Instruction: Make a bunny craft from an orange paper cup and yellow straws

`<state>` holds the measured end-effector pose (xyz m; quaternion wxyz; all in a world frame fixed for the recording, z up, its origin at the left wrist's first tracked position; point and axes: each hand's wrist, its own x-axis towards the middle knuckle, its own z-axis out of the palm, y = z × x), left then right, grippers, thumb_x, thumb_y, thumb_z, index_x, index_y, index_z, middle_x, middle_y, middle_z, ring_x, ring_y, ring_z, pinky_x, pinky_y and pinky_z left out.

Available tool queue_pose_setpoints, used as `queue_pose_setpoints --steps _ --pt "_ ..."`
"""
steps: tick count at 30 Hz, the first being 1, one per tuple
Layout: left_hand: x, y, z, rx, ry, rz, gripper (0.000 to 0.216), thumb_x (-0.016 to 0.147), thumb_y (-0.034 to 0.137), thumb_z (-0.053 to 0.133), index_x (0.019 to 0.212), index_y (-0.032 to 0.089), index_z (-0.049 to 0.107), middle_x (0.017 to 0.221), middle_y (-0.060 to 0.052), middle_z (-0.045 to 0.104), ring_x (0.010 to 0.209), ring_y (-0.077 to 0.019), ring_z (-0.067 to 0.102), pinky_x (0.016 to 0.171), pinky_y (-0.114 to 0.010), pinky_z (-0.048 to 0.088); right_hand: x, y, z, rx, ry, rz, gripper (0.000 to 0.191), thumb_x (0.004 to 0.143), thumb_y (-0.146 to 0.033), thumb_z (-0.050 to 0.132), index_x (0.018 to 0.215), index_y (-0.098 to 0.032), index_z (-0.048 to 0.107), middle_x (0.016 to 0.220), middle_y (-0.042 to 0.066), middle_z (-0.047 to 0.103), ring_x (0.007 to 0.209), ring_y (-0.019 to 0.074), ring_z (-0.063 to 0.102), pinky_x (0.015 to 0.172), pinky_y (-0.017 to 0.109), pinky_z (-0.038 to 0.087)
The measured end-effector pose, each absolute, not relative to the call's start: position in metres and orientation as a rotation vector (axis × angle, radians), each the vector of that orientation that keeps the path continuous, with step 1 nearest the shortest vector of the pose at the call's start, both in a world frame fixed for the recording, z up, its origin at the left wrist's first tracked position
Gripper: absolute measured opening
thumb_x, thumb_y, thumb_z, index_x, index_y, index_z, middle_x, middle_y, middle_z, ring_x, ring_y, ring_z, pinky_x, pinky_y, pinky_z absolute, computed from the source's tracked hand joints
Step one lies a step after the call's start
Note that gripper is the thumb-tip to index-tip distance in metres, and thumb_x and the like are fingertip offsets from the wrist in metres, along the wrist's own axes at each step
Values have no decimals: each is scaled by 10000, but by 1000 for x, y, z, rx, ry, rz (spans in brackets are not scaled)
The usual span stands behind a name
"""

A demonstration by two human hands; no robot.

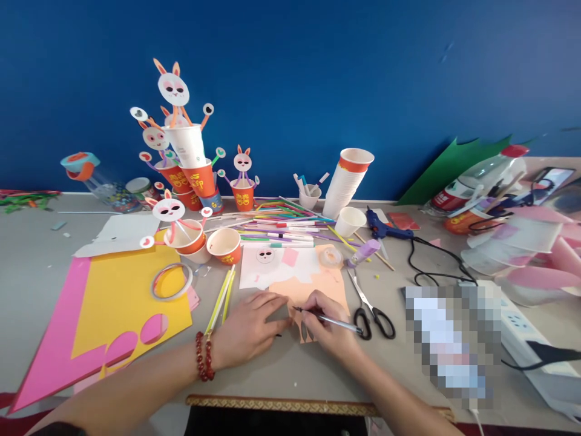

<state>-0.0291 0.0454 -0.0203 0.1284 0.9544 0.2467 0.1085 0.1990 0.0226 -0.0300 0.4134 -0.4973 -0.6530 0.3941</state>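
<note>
My right hand [333, 333] grips a pen [339, 323], its tip on a peach sheet of paper [302, 292] with cut-out gaps along the near edge. Stretched out flat, my left hand [247, 330] rests with its fingertips on that sheet's left side, close to the pen tip. Behind the peach sheet lies white paper [251, 275] with a round rabbit face [265, 255] and a pink paper piece [290, 257] on it. A roll of clear tape [331, 257] sits on the peach sheet's far part. Black-handled scissors [373, 315] lie to the right.
Yellow [131, 290] and pink sheets [57, 354] with a tape roll [171, 281] lie left. Behind stand rabbit-decorated cups [243, 197], loose markers and sticks, and stacked paper cups [342, 188]. A purple glue stick [364, 252], glue gun [385, 229] and power strip [521, 339] are right.
</note>
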Motion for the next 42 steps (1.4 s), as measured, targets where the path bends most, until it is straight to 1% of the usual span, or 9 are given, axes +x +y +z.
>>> queue_pose_setpoints --steps 3,7,11,15,21,26,34,42 --pt "-30 45 -21 2754 727 296 418 892 152 570 1301 240 578 1459 -140 493 1353 -305 432 1128 -500 397 201 22 -32 -1239 -1687 926 90 804 -177 481 736 -199 536 621 -33 507 519 108 446 497 214 333" --pt "-31 44 -22 2746 726 294 434 904 161 563 1330 245 567 1484 -147 470 1371 -313 410 1117 -507 409 201 24 -34 -1275 -1710 875 139 807 -166 445 686 -206 499 589 -34 486 523 117 445 515 225 341" --pt "-32 43 -21 2746 720 316 445 902 151 564 1337 245 568 1477 -146 481 1358 -313 423 1113 -513 415 201 24 -37 -1292 -1745 815 141 805 -157 441 684 -208 493 594 -31 489 544 125 454 534 230 344" --pt "-31 43 -20 2750 729 341 428 901 142 568 1317 241 585 1455 -140 503 1346 -309 438 1100 -509 432 201 23 -36 -1261 -1770 812 154 814 -149 443 676 -211 470 589 -35 496 542 123 457 537 227 335" --pt "-30 43 -20 2763 720 357 392 909 133 553 1287 223 606 1440 -152 519 1335 -307 450 1085 -509 447 201 23 -37 -1262 -1773 816 152 823 -145 459 686 -210 477 598 -36 508 555 125 469 551 226 340" --pt "-30 43 -23 2750 727 376 353 916 142 555 1252 219 629 1452 -150 517 1348 -307 441 1093 -513 436 200 23 -36 -1248 -1776 822 153 824 -138 454 689 -210 469 602 -38 505 556 122 458 552 224 334" --pt "-32 42 -24 2757 727 357 398 912 153 561 1301 231 599 1469 -152 502 1357 -315 429 1091 -526 438 201 23 -38 -1258 -1786 810 146 818 -130 447 699 -213 463 601 -45 486 553 121 452 551 222 330" --pt "-31 43 -23 2759 730 362 381 906 139 559 1274 224 615 1459 -151 513 1352 -312 437 1087 -519 444 199 24 -31 -1242 -1797 807 149 808 -141 447 680 -216 457 590 -41 504 540 122 454 545 220 333"
